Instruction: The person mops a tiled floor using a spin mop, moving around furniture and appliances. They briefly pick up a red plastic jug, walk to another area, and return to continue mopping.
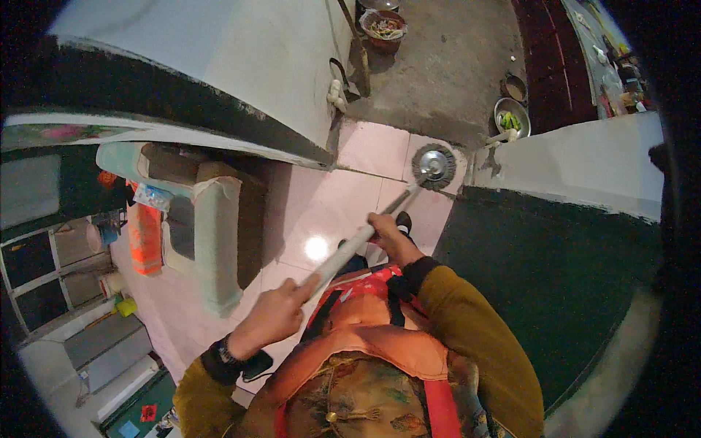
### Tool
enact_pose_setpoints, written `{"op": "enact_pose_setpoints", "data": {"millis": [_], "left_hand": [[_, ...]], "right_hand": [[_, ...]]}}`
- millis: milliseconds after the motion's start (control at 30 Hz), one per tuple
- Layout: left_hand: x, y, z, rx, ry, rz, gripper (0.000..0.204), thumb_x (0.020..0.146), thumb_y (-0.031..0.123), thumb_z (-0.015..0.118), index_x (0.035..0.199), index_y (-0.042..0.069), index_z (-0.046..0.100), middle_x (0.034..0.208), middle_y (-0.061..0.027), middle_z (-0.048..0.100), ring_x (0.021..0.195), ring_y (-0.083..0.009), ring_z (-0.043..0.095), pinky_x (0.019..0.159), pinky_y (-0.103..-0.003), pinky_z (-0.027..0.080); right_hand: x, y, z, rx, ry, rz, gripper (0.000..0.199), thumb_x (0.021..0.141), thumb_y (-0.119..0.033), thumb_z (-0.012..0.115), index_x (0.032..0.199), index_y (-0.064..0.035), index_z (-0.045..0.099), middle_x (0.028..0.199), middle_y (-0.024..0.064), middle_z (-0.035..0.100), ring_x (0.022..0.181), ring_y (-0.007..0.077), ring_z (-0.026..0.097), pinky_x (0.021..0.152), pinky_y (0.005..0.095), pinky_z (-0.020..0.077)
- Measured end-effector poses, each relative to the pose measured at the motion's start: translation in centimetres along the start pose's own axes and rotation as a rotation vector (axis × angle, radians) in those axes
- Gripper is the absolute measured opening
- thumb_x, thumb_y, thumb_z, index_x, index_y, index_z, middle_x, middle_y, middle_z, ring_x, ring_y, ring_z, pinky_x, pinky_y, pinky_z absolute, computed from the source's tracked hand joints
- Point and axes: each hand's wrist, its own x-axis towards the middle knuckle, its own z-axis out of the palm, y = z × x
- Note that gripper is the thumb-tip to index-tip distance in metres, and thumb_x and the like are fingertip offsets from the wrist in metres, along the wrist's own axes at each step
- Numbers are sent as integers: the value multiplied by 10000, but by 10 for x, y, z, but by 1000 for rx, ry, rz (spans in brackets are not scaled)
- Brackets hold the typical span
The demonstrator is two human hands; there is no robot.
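Spin mop (pixel 345 257), slanting across in front of the body, round grey head down on pink floor tiles (pixel 369 153) at the doorway. Both hands clamped on the handle, apart from each other: left hand (pixel 272 319) at the upper end, right hand (pixel 394 241) lower, nearer the head. Pale green armchair (pixel 217 248) off to the left. Past the tiles, concrete floor (pixel 453 66); metal bowl (pixel 501 109) there, green vegetables (pixel 510 121) inside.

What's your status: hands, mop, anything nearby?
Left hand, right hand gripping pole. Round mop head over pink tiles. Metal bowl beyond, to the right.
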Motion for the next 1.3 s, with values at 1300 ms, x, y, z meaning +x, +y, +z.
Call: {"op": "enact_pose_setpoints", "data": {"millis": [1300], "left_hand": [[-214, -30, 6, -3, 778, -628, 308, 790, 240, 730, 1033, 68, 648, 733, -122, 607, 595, -303, 615, 509, -383, 487]], "right_hand": [[-81, 140, 245, -434, -740, 321, 165, 833, -210, 553, 795, -50, 550, 704, 83, 552, 564, 180, 533, 491, 308, 490]]}}
